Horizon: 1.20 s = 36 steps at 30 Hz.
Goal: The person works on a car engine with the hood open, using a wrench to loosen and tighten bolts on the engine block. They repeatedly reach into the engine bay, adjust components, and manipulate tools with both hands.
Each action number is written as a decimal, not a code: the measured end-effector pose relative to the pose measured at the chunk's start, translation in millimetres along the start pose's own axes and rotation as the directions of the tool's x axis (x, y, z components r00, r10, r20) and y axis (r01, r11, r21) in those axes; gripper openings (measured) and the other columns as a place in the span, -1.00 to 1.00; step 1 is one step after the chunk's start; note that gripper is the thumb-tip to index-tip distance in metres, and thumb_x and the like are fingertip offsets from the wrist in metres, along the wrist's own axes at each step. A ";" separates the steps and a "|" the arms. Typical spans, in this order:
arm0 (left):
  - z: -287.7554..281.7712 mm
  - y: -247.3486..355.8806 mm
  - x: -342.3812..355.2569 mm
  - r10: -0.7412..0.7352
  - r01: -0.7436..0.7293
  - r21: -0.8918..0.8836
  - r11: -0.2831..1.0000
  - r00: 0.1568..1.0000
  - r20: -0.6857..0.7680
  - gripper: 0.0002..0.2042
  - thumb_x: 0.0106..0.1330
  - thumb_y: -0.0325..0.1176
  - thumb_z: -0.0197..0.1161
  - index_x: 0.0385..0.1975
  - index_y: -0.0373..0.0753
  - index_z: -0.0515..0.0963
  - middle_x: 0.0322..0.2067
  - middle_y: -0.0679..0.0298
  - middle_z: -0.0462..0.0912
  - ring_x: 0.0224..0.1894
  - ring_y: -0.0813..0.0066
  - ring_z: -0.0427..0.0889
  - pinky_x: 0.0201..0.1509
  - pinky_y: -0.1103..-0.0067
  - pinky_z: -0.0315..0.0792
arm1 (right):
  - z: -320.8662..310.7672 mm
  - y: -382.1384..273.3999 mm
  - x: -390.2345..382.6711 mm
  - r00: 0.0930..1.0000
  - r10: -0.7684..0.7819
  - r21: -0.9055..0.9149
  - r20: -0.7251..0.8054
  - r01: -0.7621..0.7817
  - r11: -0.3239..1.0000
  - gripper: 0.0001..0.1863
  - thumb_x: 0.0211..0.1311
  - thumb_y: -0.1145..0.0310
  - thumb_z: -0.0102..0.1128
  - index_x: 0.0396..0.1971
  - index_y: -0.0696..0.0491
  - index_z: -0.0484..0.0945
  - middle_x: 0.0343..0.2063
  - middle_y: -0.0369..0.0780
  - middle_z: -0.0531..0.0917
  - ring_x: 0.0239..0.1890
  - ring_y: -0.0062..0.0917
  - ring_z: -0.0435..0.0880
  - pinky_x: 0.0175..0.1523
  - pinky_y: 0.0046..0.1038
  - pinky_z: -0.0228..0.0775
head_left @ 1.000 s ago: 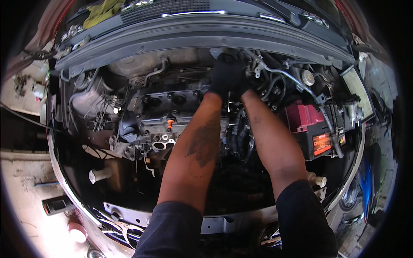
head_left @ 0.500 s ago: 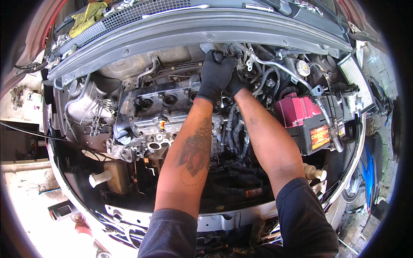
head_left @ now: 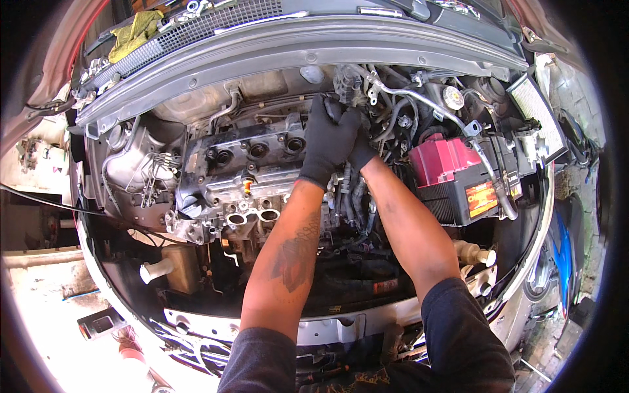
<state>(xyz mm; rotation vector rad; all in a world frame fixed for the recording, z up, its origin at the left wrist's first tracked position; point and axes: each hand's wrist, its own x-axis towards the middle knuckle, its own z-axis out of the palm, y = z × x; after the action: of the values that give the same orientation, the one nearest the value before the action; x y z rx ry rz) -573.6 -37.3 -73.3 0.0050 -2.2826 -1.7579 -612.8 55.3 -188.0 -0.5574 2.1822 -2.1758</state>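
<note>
Both of my hands wear black gloves and are close together at the back right end of the engine (head_left: pixel 259 152). My left hand (head_left: pixel 329 141) is closed, its fingers curled in toward the rear; what they hold, if anything, is hidden. Just to its right and partly behind it is my right hand (head_left: pixel 360 149), whose fingers are out of sight. Hoses and a metal pipe (head_left: pixel 413 101) run right beside the hands. A dark ribbed connector-like part (head_left: pixel 347 82) lies just beyond them.
To the right stands a battery (head_left: pixel 481 196) with a red cover (head_left: pixel 444 160). A pale filter panel (head_left: pixel 538 118) leans beyond it. Along the back, the cowl (head_left: pixel 311 57) carries a long wrench (head_left: pixel 261 21), a socket (head_left: pixel 380 12) and a yellow cloth (head_left: pixel 134 34).
Both hands have come slightly down and toward me, still together. More of the ribbed part behind them shows now. The whole view has shifted a little.
</note>
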 end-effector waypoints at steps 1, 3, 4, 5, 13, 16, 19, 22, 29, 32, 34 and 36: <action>-0.2 -0.4 -4.1 -0.005 0.005 0.020 1.000 1.000 -0.007 -0.42 0.17 -0.09 0.40 0.07 -0.39 0.47 -0.05 -0.24 0.68 0.03 -0.26 0.67 0.12 0.12 0.52 | 0.3 -1.2 -3.9 1.000 0.003 0.011 0.000 -0.003 1.000 -0.50 0.57 0.25 0.05 0.40 0.10 0.35 0.28 -0.09 0.51 0.36 -0.31 0.41 0.49 -0.21 0.17; 0.3 -0.8 -12.6 -0.016 0.017 0.056 0.998 1.000 -0.020 -0.42 0.18 -0.08 0.40 0.05 -0.40 0.46 -0.07 -0.25 0.68 0.02 -0.27 0.67 0.12 0.12 0.51 | -0.2 -4.0 -10.3 1.000 0.008 0.030 -0.001 -0.008 1.000 -0.49 0.56 0.24 0.07 0.39 0.11 0.36 0.28 -0.08 0.52 0.35 -0.32 0.43 0.47 -0.21 0.19; 0.0 -1.1 -17.1 -0.003 0.005 0.086 0.996 1.000 -0.027 -0.44 0.21 -0.09 0.41 0.06 -0.39 0.46 -0.06 -0.20 0.68 0.01 -0.17 0.68 0.11 0.16 0.52 | 0.6 -5.3 -12.9 1.000 0.011 0.037 -0.003 -0.011 0.999 -0.48 0.55 0.23 0.08 0.39 0.11 0.36 0.27 -0.07 0.52 0.34 -0.32 0.43 0.46 -0.21 0.20; 0.1 -0.1 -19.9 0.013 -0.009 0.114 0.993 0.999 -0.032 -0.46 0.25 -0.10 0.41 0.07 -0.37 0.47 -0.04 -0.15 0.68 0.01 -0.07 0.69 0.10 0.20 0.52 | -0.4 -5.9 -13.4 1.000 0.010 0.051 -0.005 -0.010 0.999 -0.48 0.55 0.23 0.09 0.39 0.12 0.36 0.27 -0.06 0.52 0.33 -0.33 0.44 0.45 -0.22 0.22; -3.7 27.0 -29.5 0.085 -0.103 0.272 0.957 0.993 0.079 -0.33 0.28 0.03 0.43 0.18 -0.41 0.44 0.05 -0.21 0.62 0.09 -0.22 0.63 0.17 0.11 0.49 | -6.3 0.1 -16.1 0.975 -0.069 -0.075 -0.210 0.054 0.996 -0.45 0.51 0.18 0.18 0.35 0.16 0.39 0.22 -0.01 0.56 0.25 -0.36 0.51 0.35 -0.23 0.33; -55.7 7.0 -28.5 0.312 -0.323 0.618 0.717 0.941 0.130 -0.20 0.29 0.18 0.37 0.30 -0.39 0.41 0.25 -0.29 0.48 0.24 -0.37 0.49 0.35 -0.01 0.35 | 21.0 1.4 0.4 0.925 -0.123 -0.197 -0.360 0.053 0.979 -0.46 0.53 0.13 0.18 0.31 0.18 0.43 0.12 -0.01 0.62 0.14 -0.38 0.57 0.25 -0.25 0.41; -95.3 -30.0 -28.0 0.435 -0.292 0.859 0.422 0.896 0.091 -0.41 0.34 -0.02 0.34 0.25 -0.29 0.49 0.25 -0.10 0.55 0.29 -0.18 0.51 0.27 0.12 0.47 | 22.2 -34.1 28.7 0.880 0.061 0.137 -0.470 0.004 0.991 -0.50 0.57 0.08 0.13 0.19 0.21 0.52 -0.07 -0.06 0.71 -0.05 -0.41 0.65 0.12 -0.31 0.47; -70.7 -23.5 -32.0 0.401 -0.325 0.879 0.348 0.900 0.173 -0.55 0.40 -0.07 0.23 0.18 -0.18 0.57 0.20 0.02 0.61 0.22 -0.04 0.59 0.21 0.14 0.50 | -5.6 -52.1 55.6 0.891 -0.018 0.330 -0.454 0.187 0.925 -0.63 0.62 0.08 0.09 -0.02 0.11 0.60 -0.31 -0.31 0.63 -0.35 -0.66 0.55 -0.27 -0.55 0.36; -76.4 -18.2 -38.5 0.409 -0.322 0.796 0.512 0.907 0.104 -0.74 0.30 -0.12 0.25 -0.17 -0.13 0.64 -0.11 0.22 0.73 -0.04 0.13 0.71 -0.05 0.22 0.57 | -7.6 -145.4 48.5 0.954 0.284 0.419 -0.096 -0.220 0.881 -0.43 0.52 -0.28 0.06 -0.43 -0.05 0.49 -0.65 -0.40 0.41 -0.70 -0.69 0.32 -0.57 -0.59 0.21; -76.5 -19.2 -37.9 0.465 -0.340 0.803 0.489 0.881 0.090 -0.76 0.30 -0.12 0.25 -0.21 -0.13 0.64 -0.16 0.24 0.73 -0.08 0.14 0.71 -0.07 0.24 0.57 | -14.1 -136.1 53.6 0.956 0.292 0.428 0.020 -0.272 0.862 -0.42 0.53 -0.28 0.05 -0.46 -0.05 0.46 -0.68 -0.41 0.38 -0.75 -0.72 0.25 -0.63 -0.60 0.11; -78.6 -18.7 -38.9 0.442 -0.321 0.812 0.488 0.893 0.088 -0.76 0.30 -0.12 0.25 -0.21 -0.13 0.64 -0.16 0.24 0.73 -0.07 0.14 0.71 -0.07 0.24 0.57 | -11.5 -131.7 56.0 0.946 0.321 0.463 0.054 -0.308 0.831 -0.43 0.56 -0.22 0.01 -0.47 -0.03 0.46 -0.74 -0.42 0.34 -0.80 -0.72 0.20 -0.68 -0.58 -0.01; -78.9 -18.3 -40.2 0.434 -0.313 0.813 0.492 0.897 0.083 -0.75 0.30 -0.12 0.26 -0.21 -0.13 0.64 -0.16 0.24 0.73 -0.06 0.15 0.71 -0.07 0.24 0.57 | -18.1 -121.3 57.5 0.946 0.205 0.437 0.250 -0.300 0.848 -0.43 0.50 -0.25 0.10 -0.39 0.01 0.55 -0.69 -0.44 0.39 -0.79 -0.74 0.21 -0.66 -0.60 0.00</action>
<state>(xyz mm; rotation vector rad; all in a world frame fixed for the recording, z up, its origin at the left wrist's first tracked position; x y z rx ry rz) -521.4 -110.7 -80.4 -0.1851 -2.5108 -0.3594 -642.0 61.6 -55.8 -0.4028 1.4508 -2.2692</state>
